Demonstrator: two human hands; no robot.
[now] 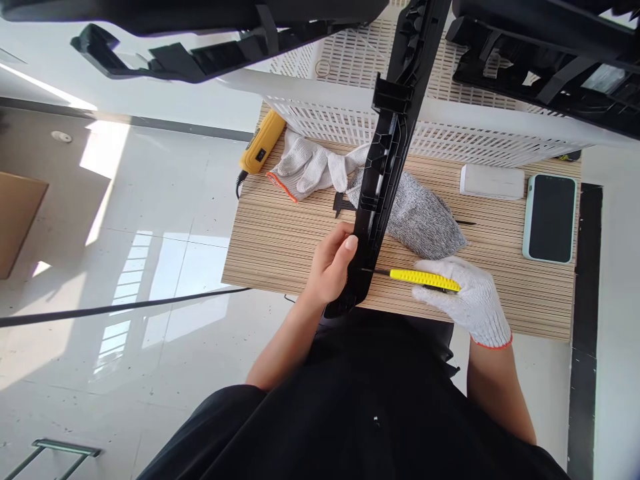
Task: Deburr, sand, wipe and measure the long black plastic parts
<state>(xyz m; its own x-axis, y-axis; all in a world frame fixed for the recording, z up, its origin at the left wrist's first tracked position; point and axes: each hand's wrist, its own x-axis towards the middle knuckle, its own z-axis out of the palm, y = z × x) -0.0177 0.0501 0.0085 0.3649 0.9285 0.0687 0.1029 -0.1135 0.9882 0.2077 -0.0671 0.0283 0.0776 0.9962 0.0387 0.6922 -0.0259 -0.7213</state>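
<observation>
A long black plastic trim piece runs from the table's front edge up over the rim of the white basket. My bare left hand grips its left edge near the lower end, thumb on top. In my gloved right hand is a yellow-handled tool with a thin dark tip, pointing left. The tip reaches the lower part of the trim piece; whether it touches or lies just above, I cannot tell. Beneath the trim piece lie a grey knitted sleeve and a white glove with an orange cuff edge.
A white perforated basket stands at the back of the wooden table. More black plastic parts hang over it. A yellow corded device sits at left; a white box and a phone at right. Black calipers show partly.
</observation>
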